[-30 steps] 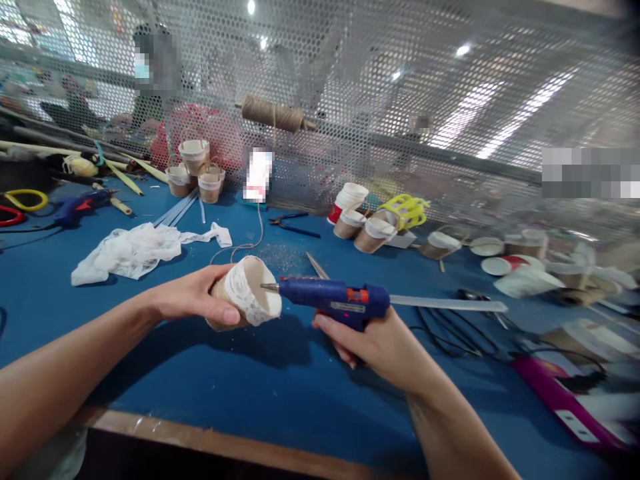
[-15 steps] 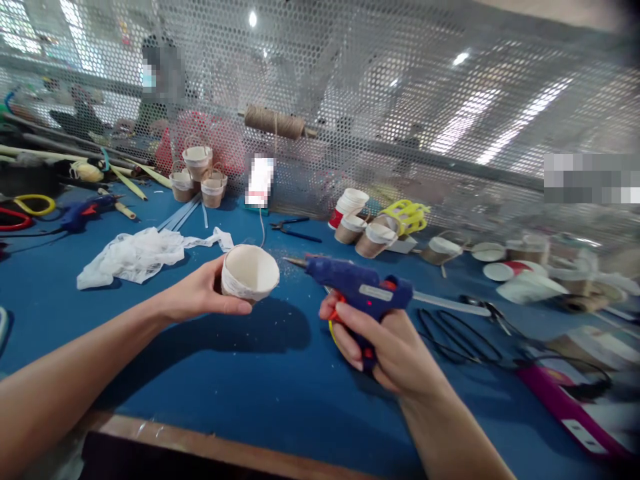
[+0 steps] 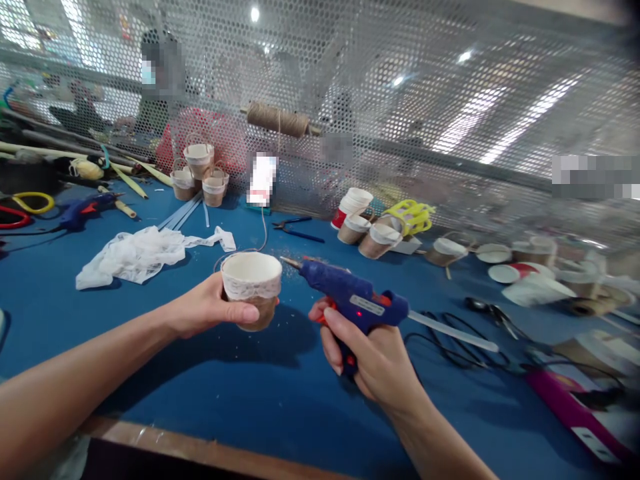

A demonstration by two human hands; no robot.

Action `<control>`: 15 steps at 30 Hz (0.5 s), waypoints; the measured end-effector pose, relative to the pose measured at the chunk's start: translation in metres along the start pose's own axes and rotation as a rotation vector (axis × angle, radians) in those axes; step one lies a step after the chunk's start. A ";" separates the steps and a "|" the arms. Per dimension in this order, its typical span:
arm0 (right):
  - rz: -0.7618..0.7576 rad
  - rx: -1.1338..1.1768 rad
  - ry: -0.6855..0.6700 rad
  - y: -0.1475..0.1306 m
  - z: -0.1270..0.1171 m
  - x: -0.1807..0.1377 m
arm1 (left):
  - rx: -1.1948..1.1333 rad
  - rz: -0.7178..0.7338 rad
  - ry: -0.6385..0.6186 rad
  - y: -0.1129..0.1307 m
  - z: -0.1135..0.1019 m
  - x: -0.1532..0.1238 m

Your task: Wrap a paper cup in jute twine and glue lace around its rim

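Observation:
My left hand (image 3: 215, 308) is wrapped round a paper cup (image 3: 253, 303) covered in brown burlap, with a white lace band below its rim. The cup is nearly upright above the blue table, its open top showing a white inside. In my right hand (image 3: 367, 353) is a blue hot glue gun (image 3: 345, 290), my fingers round its handle and at its orange trigger. Its metal nozzle points left and lies close to the cup's rim; whether it touches I cannot tell. A clear glue stick (image 3: 455, 331) juts from the gun's back.
Crumpled white lace (image 3: 135, 257) lies left of the cup. Pliers (image 3: 299, 229) rest behind it. Several finished cups (image 3: 199, 160) stand at back left, more cups (image 3: 380, 240) at back right. A twine roll (image 3: 279, 119) hangs on the mesh screen. A purple power strip (image 3: 570, 413) and cables lie right.
The cup has turned from tilted towards me to nearly upright, so its lace and burlap side now shows. The glue gun has shifted slightly left and is nearer the cup.

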State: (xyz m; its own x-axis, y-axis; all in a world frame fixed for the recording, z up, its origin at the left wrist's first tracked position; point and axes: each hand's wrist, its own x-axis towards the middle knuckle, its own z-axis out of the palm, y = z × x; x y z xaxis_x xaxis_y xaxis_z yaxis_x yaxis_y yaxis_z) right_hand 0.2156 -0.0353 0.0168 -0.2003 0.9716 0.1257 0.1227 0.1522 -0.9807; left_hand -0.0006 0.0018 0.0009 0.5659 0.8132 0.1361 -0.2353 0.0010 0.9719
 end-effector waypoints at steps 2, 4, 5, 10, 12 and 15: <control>-0.009 -0.056 -0.032 0.001 0.000 -0.002 | 0.020 0.003 0.021 -0.002 0.001 0.000; -0.033 -0.110 -0.043 0.002 0.001 -0.004 | 0.050 0.025 0.035 -0.003 0.002 0.000; -0.050 -0.131 -0.039 0.002 0.002 -0.005 | 0.067 0.040 0.037 -0.003 0.002 0.000; -0.068 -0.155 -0.047 0.001 0.004 -0.007 | 0.171 0.121 0.116 -0.004 0.004 0.002; -0.048 -0.141 -0.051 0.000 0.005 -0.006 | 0.204 0.131 0.158 -0.004 0.005 0.002; -0.016 -0.089 -0.036 -0.004 0.005 -0.004 | 0.281 0.129 0.219 -0.005 0.006 0.001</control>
State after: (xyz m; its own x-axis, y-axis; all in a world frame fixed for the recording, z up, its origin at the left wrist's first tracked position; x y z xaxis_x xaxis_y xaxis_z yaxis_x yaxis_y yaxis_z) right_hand 0.2113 -0.0409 0.0196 -0.2377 0.9621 0.1338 0.2050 0.1843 -0.9612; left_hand 0.0054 -0.0010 -0.0025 0.3563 0.9013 0.2464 -0.0509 -0.2446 0.9683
